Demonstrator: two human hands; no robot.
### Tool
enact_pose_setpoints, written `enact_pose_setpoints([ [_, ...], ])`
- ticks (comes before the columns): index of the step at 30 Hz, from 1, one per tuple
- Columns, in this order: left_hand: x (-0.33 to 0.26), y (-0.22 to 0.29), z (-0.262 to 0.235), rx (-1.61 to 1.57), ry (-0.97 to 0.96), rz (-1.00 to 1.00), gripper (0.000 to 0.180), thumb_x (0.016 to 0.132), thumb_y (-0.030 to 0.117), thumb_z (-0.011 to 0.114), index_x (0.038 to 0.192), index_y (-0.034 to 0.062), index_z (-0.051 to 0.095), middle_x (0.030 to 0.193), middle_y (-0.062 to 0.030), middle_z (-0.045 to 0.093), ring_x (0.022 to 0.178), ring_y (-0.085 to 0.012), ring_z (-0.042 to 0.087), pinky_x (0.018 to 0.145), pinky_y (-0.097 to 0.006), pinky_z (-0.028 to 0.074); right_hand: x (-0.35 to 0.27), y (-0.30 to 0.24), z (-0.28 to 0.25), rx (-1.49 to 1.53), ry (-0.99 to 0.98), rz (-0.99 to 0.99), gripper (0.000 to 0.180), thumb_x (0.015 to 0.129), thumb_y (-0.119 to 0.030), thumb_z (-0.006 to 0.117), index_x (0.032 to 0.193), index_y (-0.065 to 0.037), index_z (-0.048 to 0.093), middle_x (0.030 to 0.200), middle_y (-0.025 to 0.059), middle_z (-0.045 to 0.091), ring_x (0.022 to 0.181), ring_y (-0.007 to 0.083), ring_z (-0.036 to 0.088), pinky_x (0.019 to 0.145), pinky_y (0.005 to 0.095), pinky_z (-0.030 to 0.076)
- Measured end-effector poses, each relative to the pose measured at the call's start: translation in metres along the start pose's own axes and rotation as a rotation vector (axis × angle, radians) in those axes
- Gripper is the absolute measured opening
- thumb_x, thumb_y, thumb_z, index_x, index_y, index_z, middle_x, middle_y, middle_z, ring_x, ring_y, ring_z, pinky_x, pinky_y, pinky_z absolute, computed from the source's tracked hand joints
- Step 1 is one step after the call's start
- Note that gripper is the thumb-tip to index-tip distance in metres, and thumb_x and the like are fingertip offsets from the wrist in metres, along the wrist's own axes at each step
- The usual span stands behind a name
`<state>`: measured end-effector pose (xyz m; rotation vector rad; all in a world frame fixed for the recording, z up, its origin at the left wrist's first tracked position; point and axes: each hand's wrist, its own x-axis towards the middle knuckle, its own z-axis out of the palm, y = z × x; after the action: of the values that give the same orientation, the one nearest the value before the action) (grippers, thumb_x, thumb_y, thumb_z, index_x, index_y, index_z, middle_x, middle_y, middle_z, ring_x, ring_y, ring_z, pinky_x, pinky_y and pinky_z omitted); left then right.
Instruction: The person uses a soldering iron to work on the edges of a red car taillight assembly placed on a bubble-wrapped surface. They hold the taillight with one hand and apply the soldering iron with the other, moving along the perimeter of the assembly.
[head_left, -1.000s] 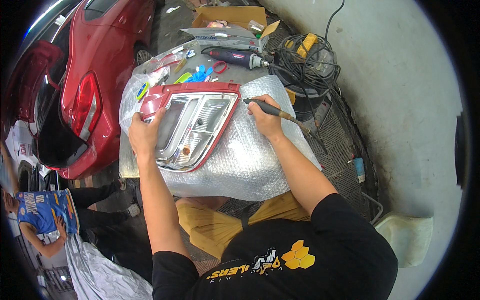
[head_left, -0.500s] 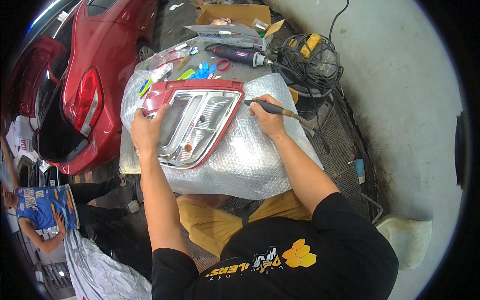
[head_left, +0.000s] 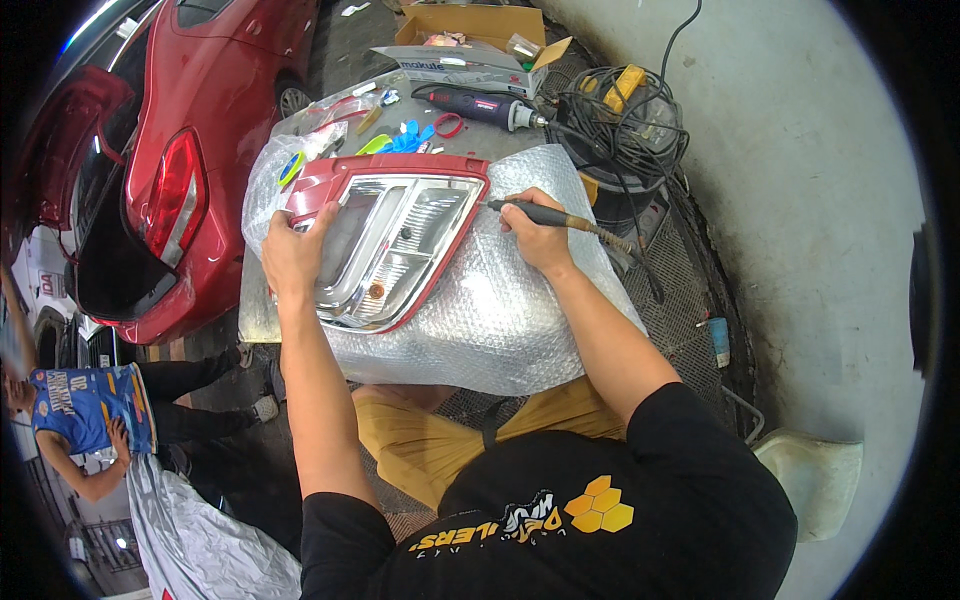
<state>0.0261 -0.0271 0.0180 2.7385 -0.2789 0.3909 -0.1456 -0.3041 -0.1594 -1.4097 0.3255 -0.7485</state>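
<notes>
A car tail light housing (head_left: pixel 405 235) with a red rim and a silver, clear inside lies on bubble wrap (head_left: pixel 510 300) over the table. My left hand (head_left: pixel 295 250) grips its left edge, the thumb on top. In my right hand (head_left: pixel 538 235) is a dark rotary tool handpiece (head_left: pixel 545 214), held like a pen. Its thin tip points at the housing's right red edge; whether it touches cannot be made out. A flexible shaft (head_left: pixel 612 240) runs from the handpiece toward the right.
Behind the housing lie a purple-black power tool (head_left: pixel 480 106), blue gloves (head_left: pixel 407 138) and a red tape ring (head_left: pixel 448 125). An open cardboard box (head_left: pixel 470 50) stands beyond. Coiled cables (head_left: pixel 620 125) are at right. A red car (head_left: pixel 200 120) and another person (head_left: pixel 95 420) are at left.
The housing appears very slightly higher in the picture. Both hands keep their grips, and the handpiece stays by the right edge.
</notes>
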Motion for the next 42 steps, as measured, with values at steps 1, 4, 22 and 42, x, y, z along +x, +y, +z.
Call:
enact_pose_setpoints([
  [1,0.001,-0.001,0.000,-0.003,-0.001,-0.001,0.091,0.077,0.071,0.084,0.124,-0.0059,0.073,0.111,-0.0295,0.078,0.110,-0.0442,0.075,0.098,-0.049,0.055,0.000,0.000,0.001,-0.001,0.016,-0.002,0.016,0.097,-0.013,0.071,0.100,0.003,0.069,0.084,0.0101,0.075,0.075,0.0151,0.072,0.072,0.0308,0.059],
  [4,0.002,-0.002,0.001,-0.001,0.000,0.003,0.091,0.077,0.071,0.084,0.123,-0.0061,0.073,0.111,-0.0298,0.078,0.110,-0.0444,0.075,0.098,-0.049,0.055,-0.003,0.001,-0.001,-0.026,-0.046,0.001,0.016,0.097,-0.013,0.071,0.100,0.003,0.069,0.083,0.0091,0.075,0.075,0.0149,0.072,0.072,0.0305,0.059],
  [22,-0.001,-0.001,-0.001,-0.051,0.027,0.007,0.086,0.076,0.069,0.086,0.114,-0.0069,0.074,0.101,-0.0315,0.077,0.099,-0.0468,0.076,0.089,-0.051,0.056,-0.006,0.000,-0.002,-0.040,-0.132,-0.033,0.016,0.096,-0.014,0.072,0.098,0.002,0.070,0.080,0.0079,0.075,0.071,0.0135,0.070,0.069,0.0295,0.056],
  [42,0.000,0.002,-0.003,-0.015,-0.007,-0.008,0.087,0.076,0.071,0.085,0.116,-0.0052,0.073,0.102,-0.0288,0.078,0.100,-0.0445,0.076,0.090,-0.050,0.057,-0.006,0.006,-0.002,0.037,-0.132,-0.005,0.013,0.096,-0.010,0.071,0.099,0.002,0.069,0.083,0.0087,0.074,0.074,0.0140,0.069,0.070,0.0298,0.055],
])
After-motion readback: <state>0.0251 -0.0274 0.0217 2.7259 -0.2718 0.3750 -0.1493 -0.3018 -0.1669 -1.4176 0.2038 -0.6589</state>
